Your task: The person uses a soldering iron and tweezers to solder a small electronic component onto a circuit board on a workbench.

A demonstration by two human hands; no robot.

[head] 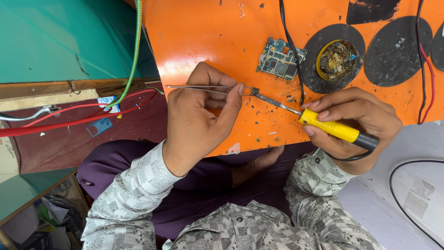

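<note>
My left hand point(201, 115) is closed around thin metal tweezers point(208, 88), with the thumb and the forefinger pinching them near the front end, and their tips hold a very small metal part point(255, 91) just above the orange counter point(208, 32). My right hand point(354, 122) is closed around the yellow handle of a soldering iron point(330, 127), which points toward 10 o'clock, and its thin metal tip meets the small part at the tweezers' end; I cannot tell if they really touch. A black cable leaves the back of the iron at 4 o'clock and goes under my wrist. At 12 o'clock from the iron's tip, a little apart, a small blue-green circuit board point(280, 58) lies flat on the counter, and a black wire point(290, 41) runs over its right edge. At 2 o'clock from the tip there is a round tin of dark brown paste point(336, 59) that sits on a black round pad point(323, 81). A second black round pad point(397, 51) is at 3 o'clock from the tin, and a red wire point(429, 78) passes over its right side. At 9 o'clock from my left hand, lower than the counter, red and green cables point(125, 90) cross a dark red floor.
</note>
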